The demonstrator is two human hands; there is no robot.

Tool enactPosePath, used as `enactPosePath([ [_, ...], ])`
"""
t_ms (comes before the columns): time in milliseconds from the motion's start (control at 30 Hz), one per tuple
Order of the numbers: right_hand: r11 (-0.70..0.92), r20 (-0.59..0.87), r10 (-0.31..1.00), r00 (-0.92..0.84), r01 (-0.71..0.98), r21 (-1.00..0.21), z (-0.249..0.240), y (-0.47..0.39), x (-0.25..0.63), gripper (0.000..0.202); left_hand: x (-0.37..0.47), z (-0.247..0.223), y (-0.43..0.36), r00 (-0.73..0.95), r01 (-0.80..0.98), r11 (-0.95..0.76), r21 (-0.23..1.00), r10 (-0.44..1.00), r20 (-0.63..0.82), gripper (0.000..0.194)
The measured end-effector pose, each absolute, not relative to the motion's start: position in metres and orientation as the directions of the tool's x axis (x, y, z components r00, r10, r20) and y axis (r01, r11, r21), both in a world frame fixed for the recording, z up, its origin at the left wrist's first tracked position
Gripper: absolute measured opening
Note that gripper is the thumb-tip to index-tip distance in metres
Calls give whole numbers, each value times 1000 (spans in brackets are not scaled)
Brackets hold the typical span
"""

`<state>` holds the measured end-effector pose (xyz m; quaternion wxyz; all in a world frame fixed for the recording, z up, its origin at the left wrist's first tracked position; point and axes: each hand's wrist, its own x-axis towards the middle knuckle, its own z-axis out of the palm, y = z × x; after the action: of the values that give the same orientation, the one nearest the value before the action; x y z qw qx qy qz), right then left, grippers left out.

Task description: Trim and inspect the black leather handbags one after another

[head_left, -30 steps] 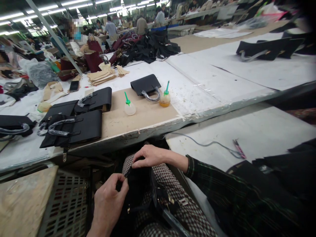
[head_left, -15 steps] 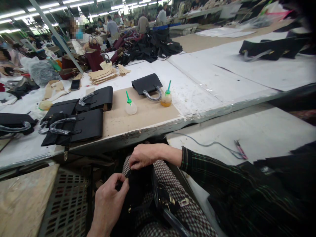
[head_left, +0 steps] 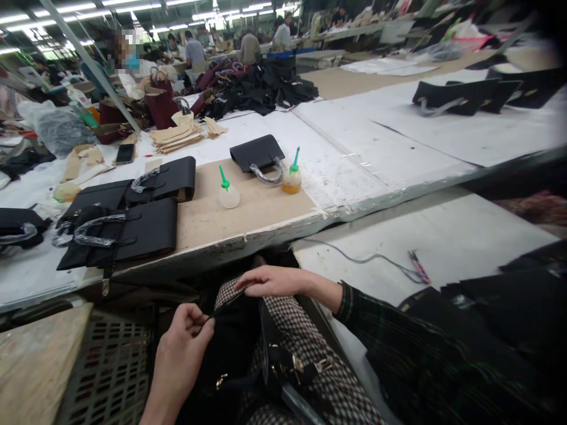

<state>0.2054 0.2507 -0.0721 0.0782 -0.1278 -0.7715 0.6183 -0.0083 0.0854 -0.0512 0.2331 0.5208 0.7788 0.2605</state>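
A black bag [head_left: 230,336] with gold-coloured metal fittings lies on my lap over checked trousers. My left hand [head_left: 186,339] pinches the bag's dark edge between thumb and fingers, on its left side. My right hand [head_left: 270,280] rests over the far end of that edge, its fingers fairly straight and pointing left; its thumb is hidden, and whether it grips the edge is unclear. A plastic-wrapped handle [head_left: 301,404] hangs at the bag's near right.
On the white table [head_left: 354,147] ahead are black bags [head_left: 146,230], a clear bottle [head_left: 229,196] and an amber one [head_left: 291,181]. A plastic crate [head_left: 115,354] stands left. Pink-handled snips [head_left: 419,268] lie right. People sit farther back.
My right hand has loosened from a curled grip, its fingers now straighter. My left hand still pinches the edge and has shifted slightly left and down in view.
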Motion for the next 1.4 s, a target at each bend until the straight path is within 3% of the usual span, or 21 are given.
enactPosePath([
  [133,50,-164,381,-910,197,-979,-79,253,213,41,-24,-58,102,-241,603,325,729,945,-222,32],
  [367,2,-249,337,-908,265,-964,-78,264,200,36,-37,-48,125,62,485,370,793,889,-453,34],
  [533,-135,-287,335,-897,256,-957,-89,267,201,35,-41,-39,138,224,456,412,789,805,-549,39],
  [867,-210,-251,423,-871,175,-962,-92,263,210,32,-33,-23,153,325,432,414,801,757,-566,34],
  [1100,-263,-310,475,-824,204,-943,-95,258,216,26,-35,-37,148,288,305,560,770,717,-635,35],
  [1233,-128,-249,502,-828,213,-968,-87,258,216,29,-33,-39,145,287,258,554,791,738,-611,33],
  [1400,246,-44,544,-838,209,-947,-76,253,211,30,-27,-37,136,266,298,500,813,775,-574,29],
])
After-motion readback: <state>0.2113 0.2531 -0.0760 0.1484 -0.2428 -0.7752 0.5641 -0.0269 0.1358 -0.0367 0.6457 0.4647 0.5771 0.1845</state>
